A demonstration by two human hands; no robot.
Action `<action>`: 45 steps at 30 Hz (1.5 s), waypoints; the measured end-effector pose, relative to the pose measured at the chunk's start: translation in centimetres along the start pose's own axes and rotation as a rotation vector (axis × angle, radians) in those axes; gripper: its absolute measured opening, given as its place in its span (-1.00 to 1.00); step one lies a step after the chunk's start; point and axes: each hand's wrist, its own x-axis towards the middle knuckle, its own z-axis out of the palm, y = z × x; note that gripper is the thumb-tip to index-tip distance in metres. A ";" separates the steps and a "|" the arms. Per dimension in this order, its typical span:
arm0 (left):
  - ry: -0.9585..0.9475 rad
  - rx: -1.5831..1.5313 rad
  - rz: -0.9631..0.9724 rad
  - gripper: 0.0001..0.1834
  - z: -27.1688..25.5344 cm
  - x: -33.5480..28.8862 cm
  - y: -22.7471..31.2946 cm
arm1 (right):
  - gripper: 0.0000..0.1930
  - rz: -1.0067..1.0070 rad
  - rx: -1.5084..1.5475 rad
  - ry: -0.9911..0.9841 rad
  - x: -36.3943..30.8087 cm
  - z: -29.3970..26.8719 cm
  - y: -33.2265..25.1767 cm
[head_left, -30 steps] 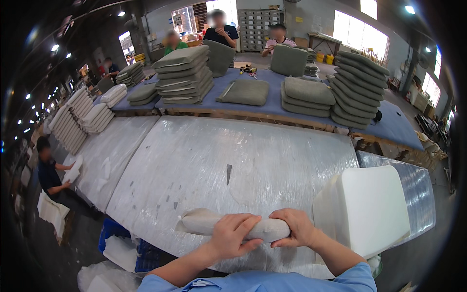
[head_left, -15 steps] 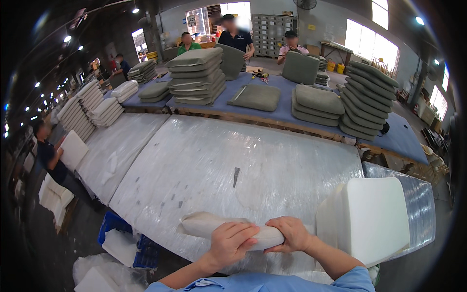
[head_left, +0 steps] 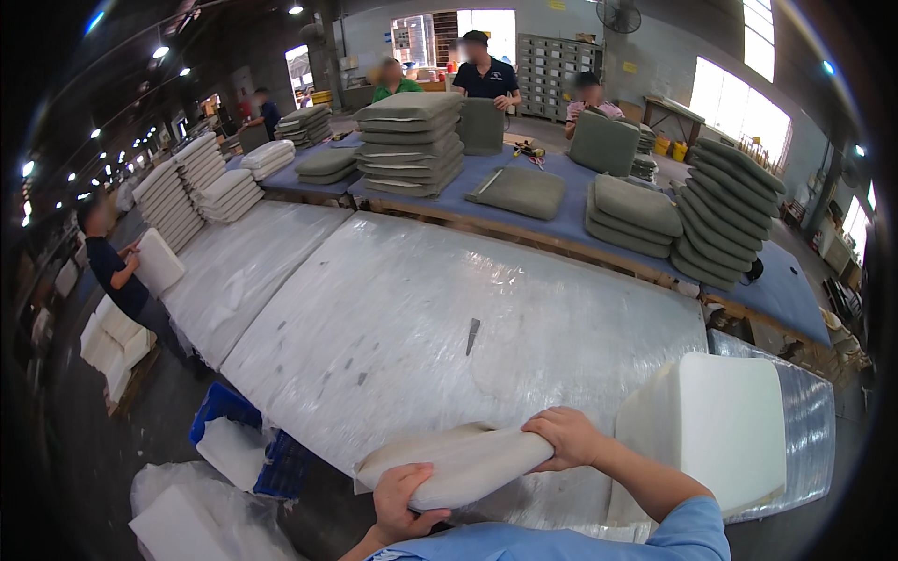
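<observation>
A pale cushion (head_left: 472, 465) in a light fabric cover lies tilted across the near edge of the plastic-wrapped table (head_left: 412, 309), close to my body. My left hand (head_left: 405, 497) grips its near left end, thumb on the near side and fingers over the top. At the far right end, my right hand (head_left: 565, 437) clasps the cushion's corner, fingers wrapped round it. The undersides of both grips are hidden. Right of my right forearm stands a stack of white foam pads (head_left: 732, 425). A dark flat strip (head_left: 473, 335) lies on the plastic beyond the cushion.
Across the table, a blue-topped bench (head_left: 524, 161) carries piled grey-green cushions (head_left: 409, 145) and a taller stack (head_left: 725, 213). Co-workers (head_left: 486, 79) stand behind it. At left, another person (head_left: 122, 266) holds a white pad. A blue crate (head_left: 281, 463) sits below the table's left edge.
My left hand has moved left and nearer to me, away from my right hand. The cushion, bunched up before, now lies broader between them. My view has shifted slightly.
</observation>
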 end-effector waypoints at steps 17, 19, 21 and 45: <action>0.930 -0.132 -0.866 -0.25 -4.5 -12.5 -5.4 | -0.26 -0.212 -0.175 -0.412 13.2 9.1 -9.2; 1.006 -0.204 -0.872 -0.18 -4.0 -12.5 -6.2 | -0.28 -0.202 -0.186 -0.407 13.2 8.9 -9.5; 1.068 -0.283 -0.866 -0.17 -3.9 -13.1 -6.8 | -0.31 -0.195 -0.191 -0.395 13.1 8.9 -10.0; 0.767 -0.200 -0.758 -0.54 -6.1 -13.0 -5.5 | -0.31 -0.167 -0.275 -0.360 13.7 9.2 -11.0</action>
